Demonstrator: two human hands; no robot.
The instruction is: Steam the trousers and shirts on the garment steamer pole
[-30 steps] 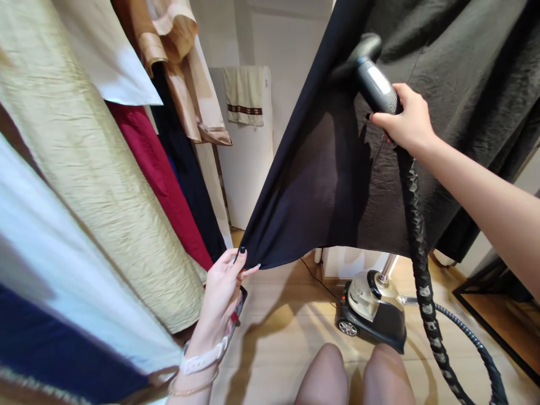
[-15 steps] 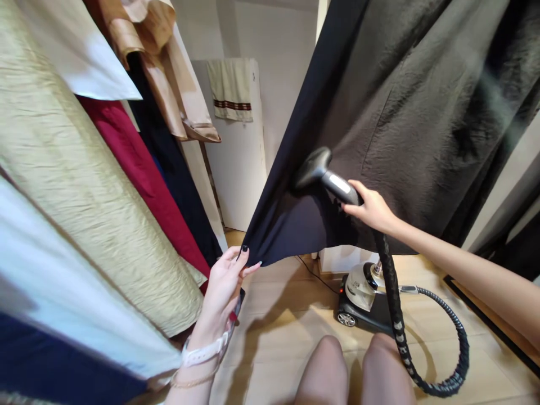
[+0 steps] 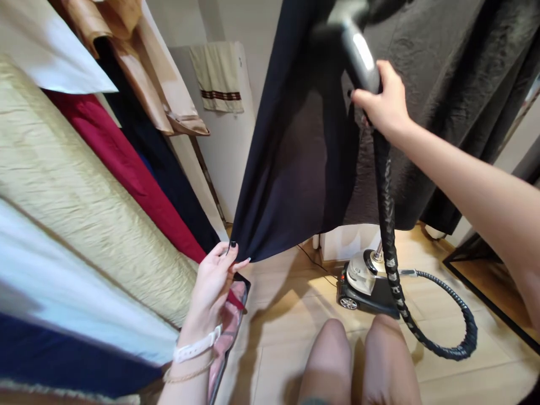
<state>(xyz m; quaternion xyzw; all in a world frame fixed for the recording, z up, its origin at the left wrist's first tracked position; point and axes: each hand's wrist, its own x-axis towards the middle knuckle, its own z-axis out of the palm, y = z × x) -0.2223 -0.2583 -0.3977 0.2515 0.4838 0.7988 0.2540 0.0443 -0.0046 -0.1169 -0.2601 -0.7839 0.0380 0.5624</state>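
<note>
Wooden floor [image 3: 280, 349] below dark cloth [image 3: 295, 152]

no text, label, brand, number or sign is showing legibly. pale marks are dotting the black hose [image 3: 394, 281], but they are looking too blurred to tell print from glints; the steamer base [image 3: 368, 299] is showing nothing readable.

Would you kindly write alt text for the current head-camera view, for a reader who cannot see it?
A person's right hand holds a steamer handle in front of a dark cloth, while the left hand pinches the cloth's lower corner. The wheeled steamer base stands on the floor; other garments hang at the left.
</note>
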